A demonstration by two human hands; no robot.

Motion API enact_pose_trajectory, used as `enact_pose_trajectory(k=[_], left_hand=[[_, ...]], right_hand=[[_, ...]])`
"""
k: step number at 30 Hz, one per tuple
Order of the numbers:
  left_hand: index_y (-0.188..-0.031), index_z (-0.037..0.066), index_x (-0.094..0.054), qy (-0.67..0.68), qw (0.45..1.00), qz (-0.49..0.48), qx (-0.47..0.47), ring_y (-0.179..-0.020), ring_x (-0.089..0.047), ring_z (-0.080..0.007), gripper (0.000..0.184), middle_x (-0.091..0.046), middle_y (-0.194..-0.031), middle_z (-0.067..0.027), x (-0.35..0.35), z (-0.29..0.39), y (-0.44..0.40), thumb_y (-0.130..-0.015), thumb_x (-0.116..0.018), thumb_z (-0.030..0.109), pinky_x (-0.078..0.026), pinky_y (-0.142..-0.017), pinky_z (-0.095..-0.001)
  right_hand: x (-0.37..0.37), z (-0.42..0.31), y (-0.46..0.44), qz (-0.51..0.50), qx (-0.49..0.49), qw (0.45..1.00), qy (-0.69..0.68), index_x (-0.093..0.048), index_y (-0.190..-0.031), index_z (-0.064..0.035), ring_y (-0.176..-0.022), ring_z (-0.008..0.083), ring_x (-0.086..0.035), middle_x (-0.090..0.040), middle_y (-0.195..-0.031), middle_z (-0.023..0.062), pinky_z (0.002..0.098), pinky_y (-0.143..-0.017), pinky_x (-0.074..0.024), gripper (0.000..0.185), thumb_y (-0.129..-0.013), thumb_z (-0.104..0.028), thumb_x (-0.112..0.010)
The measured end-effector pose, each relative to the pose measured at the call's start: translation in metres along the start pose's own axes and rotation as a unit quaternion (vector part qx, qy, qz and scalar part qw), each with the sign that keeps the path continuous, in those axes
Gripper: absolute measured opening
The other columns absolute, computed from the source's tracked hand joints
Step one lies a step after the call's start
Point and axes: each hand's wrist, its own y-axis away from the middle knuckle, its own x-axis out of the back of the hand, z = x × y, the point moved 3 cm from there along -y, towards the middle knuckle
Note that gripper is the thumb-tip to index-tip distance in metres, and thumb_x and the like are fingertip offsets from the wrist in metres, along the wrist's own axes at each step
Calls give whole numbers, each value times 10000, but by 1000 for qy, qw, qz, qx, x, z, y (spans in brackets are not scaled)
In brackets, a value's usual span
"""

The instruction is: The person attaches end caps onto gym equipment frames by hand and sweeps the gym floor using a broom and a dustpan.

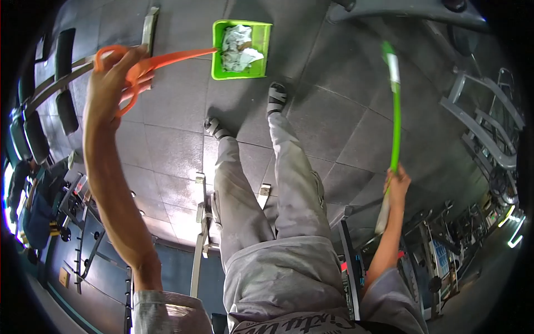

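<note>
Holding orange-handled green dustpan point(260, 42), green-and-white stick point(396, 122).

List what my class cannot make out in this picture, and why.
Head view:
Any wording on the white band of the green stick: too small.
Bottom of the green tray beneath the crumpled litter: covered.
Part of the orange handle inside the left hand: hidden by fingers.
Full shirt print: cut off by the bottom edge.

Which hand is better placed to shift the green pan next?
Probably the left. The left hand grips the orange handle, whose far end appears to meet the edge of the green pan. The right hand holds the green stick out to the other side, its tip apart from the pan.
</note>
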Motion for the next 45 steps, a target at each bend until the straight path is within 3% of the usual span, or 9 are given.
enact_pose_trajectory(k=[2, 6, 12, 20, 26, 30, 34, 39, 45], left_hand=[[-1078, -19, -611, -9, 1000, -8, -24, -849, -683, -249, 444, -668, -1006, -148, -3, 0, 1, -853, -626, 363, -536, -782, -343], [-1009, -51, -615, 45, 995, 5, -88, -738, -679, -206, 531, -653, -870, -154, 4, -6, 7, -746, -711, 400, -563, -704, -291], [-1083, -33, -580, 57, 998, 0, -14, -742, -692, -239, 568, -656, -966, -163, 71, -60, 29, -760, -701, 418, -554, -673, -270], [-954, 7, -567, 202, 979, 26, 34, -708, -693, -238, 238, -605, -1121, -261, 198, -221, 128, -866, -632, 218, -545, -582, -251], [-899, 30, -573, 213, 975, 53, 39, -704, -693, -226, 173, -577, -1146, -300, 277, -297, 170, -883, -609, 199, -544, -560, -238], [-887, 50, -579, 198, 977, 47, 61, -697, -692, -206, 175, -607, -1150, -229, 310, -330, 164, -878, -624, 219, -527, -550, -233], [-878, 74, -585, 140, 983, 72, 100, -686, -690, -194, 175, -641, -1121, -163, 322, -348, 155, -866, -646, 238, -512, -568, -240], [-904, 63, -593, 85, 983, 97, 127, -681, -687, -202, 224, -667, -1029, -139, 335, -362, 137, -852, -665, 268, -526, -579, -249], [-1059, 33, -545, 139, 975, 121, 126, -696, -683, -216, 362, -663, -1005, -140, 364, -370, 121, -844, -676, 293, -522, -556, -226]], right_hand=[[-7, -9, -69, 32, 73, 995, 51, -542, -743, 2, -389, 100, -459, -490, -544, 28, 251, -351, -359, 81, -815, -32, -558], [-73, -13, -113, 46, -30, 997, -55, -559, -749, -21, -480, 107, -516, -520, -575, 37, 239, -432, -425, 68, -801, -53, -589], [-193, -17, 71, -172, -44, 983, -43, -542, -1239, -14, -423, 84, -468, -525, -608, 26, 242, -356, -388, 400, -846, -56, -605], [-189, -41, 156, -160, -27, 986, -22, -471, -1320, -30, -433, 75, -471, -527, -617, 15, 221, -349, -378, 496, -869, -144, -644], [-175, 9, 151, -36, -14, 987, 153, -552, -1222, -32, -425, 83, -453, -462, -584, 0, 248, -355, -378, 322, -914, -126, -560], [-211, 43, 117, -36, -28, 977, 210, -627, -861, 3, -428, 103, -475, -500, -564, 25, 256, -390, -415, 107, -830, -93, -593], [-309, 55, 183, -90, -57, 988, 112, -593, -732, -27, -457, 113, -514, -543, -573, 41, 257, -417, -445, 82, -757, -101, -617], [-427, 33, 329, -270, -84, 959, -4, -590, -1066, 25, -433, 80, -472, -512, -599, 9, 244, -366, -406, 250, -826, -38, -623], [-399, -43, 382, -329, -45, 943, 21, -520, -1263, -13, -426, 61, -453, -531, -624, 11, 237, -358, -370, 427, -842, 3, -593]])
